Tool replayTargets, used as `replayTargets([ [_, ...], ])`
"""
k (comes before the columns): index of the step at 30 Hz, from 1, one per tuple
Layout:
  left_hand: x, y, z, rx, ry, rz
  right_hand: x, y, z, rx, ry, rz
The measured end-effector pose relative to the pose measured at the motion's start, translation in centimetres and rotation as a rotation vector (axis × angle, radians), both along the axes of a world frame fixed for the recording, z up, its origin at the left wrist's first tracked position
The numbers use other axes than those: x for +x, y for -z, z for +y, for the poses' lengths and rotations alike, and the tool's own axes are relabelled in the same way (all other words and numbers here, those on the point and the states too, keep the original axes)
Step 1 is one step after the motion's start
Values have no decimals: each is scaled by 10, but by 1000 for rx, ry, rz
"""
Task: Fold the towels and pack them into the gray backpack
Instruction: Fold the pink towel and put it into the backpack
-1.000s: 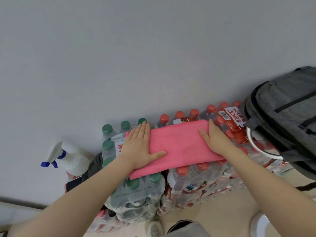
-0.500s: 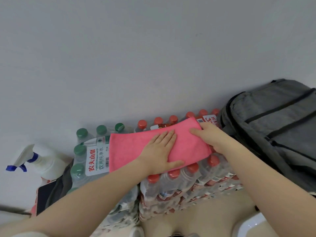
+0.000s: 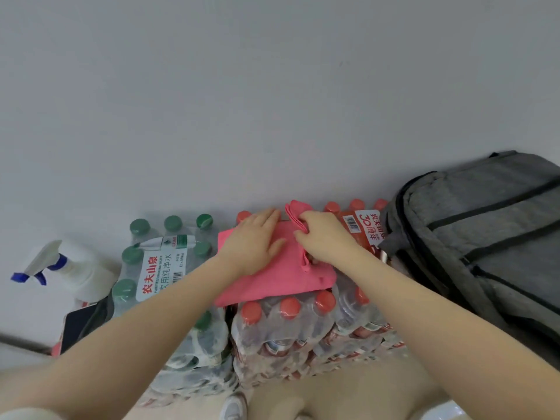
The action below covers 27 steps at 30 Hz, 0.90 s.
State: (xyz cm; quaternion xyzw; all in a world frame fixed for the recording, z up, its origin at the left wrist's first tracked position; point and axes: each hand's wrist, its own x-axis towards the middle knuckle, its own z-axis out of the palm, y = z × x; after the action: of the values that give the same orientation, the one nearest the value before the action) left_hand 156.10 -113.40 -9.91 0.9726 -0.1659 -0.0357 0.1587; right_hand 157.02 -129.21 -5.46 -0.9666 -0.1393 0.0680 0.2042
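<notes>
One pink towel (image 3: 281,277), one gray backpack (image 3: 485,237), two hands.

Plain pale grey wall (image 3: 272,86) in soft even light, beige floor (image 3: 348,395) below.

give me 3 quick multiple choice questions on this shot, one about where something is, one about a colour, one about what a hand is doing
1. Where does the pink towel lie?
A. on the packs of red-capped bottles
B. inside the backpack
C. on the floor

2. What colour are the caps of the bottles beside the spray bottle?
A. blue
B. green
C. yellow

3. What is the right hand doing?
A. resting flat on the gray backpack
B. hanging idle
C. gripping a bunched edge of the towel

Answers: 1 A, the red-capped bottles show just below it. 2 B, the caps are dark green. 3 C, its fingers curl round raised folds while the left hand presses flat.
</notes>
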Motion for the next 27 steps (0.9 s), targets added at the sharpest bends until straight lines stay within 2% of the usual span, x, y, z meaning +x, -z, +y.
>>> replayTargets([
  [3, -2, -1, 31, -18, -232, 114, 0, 12, 17, -89, -26, 7],
  [5, -3, 0, 43, -21, -309, 211, -4, 18, 23, -172, -27, -5],
  [8, 1, 3, 51, 13, -297, 286, -11, 26, 22, -218, -31, -69],
  [11, 12, -7, 52, 85, -251, 376, -15, 34, 15, -208, -60, -281],
  [14, 22, -17, 57, 29, -198, 513, -10, 40, 15, -67, -16, -239],
  [18, 28, -29, 67, -157, -165, 647, -12, 47, 18, 36, -11, -91],
  [21, 29, -38, 77, -288, -190, 673, -20, 56, 21, -77, -73, -164],
  [25, 20, -41, 79, -803, -379, 923, -18, 62, 23, -245, -80, -223],
  [27, 15, -41, 75, -1002, -389, 944, -17, 64, 26, -322, -60, -283],
])
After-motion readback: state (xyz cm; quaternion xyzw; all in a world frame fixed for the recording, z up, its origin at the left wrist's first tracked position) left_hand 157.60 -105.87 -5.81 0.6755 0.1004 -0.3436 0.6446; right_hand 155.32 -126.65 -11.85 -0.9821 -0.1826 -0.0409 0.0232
